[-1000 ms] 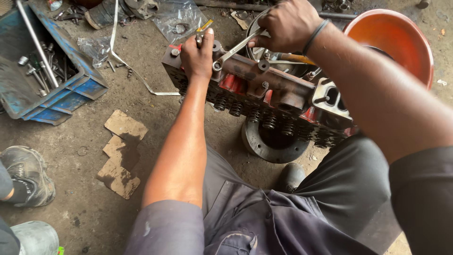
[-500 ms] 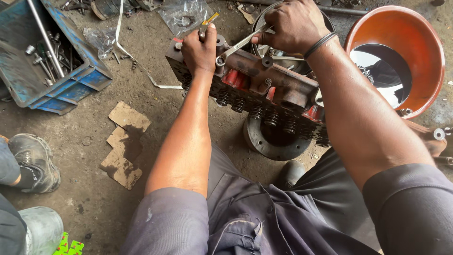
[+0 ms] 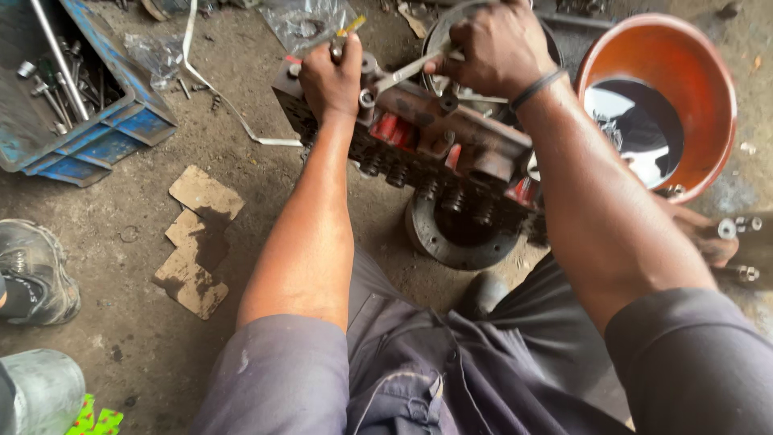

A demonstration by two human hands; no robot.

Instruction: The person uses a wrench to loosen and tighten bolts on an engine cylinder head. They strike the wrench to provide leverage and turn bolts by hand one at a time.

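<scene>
A greasy engine cylinder head (image 3: 451,149) with red-painted patches and valve springs rests on a round metal disc (image 3: 459,234) on the dirt floor. My left hand (image 3: 330,76) is clamped on the head's left end, with a small yellow-tipped tool sticking up past its fingers. My right hand (image 3: 495,48) grips the handle of a silver spanner (image 3: 403,74), whose ring end sits on a bolt on top of the head, just right of my left hand.
An orange bucket (image 3: 708,80) holding dark liquid stands at the right. A blue metal toolbox (image 3: 88,121) with sockets and rods is at the upper left. Cardboard scraps (image 3: 197,242) lie on the floor. Another person's shoe (image 3: 36,274) is at the left edge.
The view has shifted, so the cylinder head and bucket sit further right and lower. Both hands keep their grips; the spanner handle has swung slightly.
</scene>
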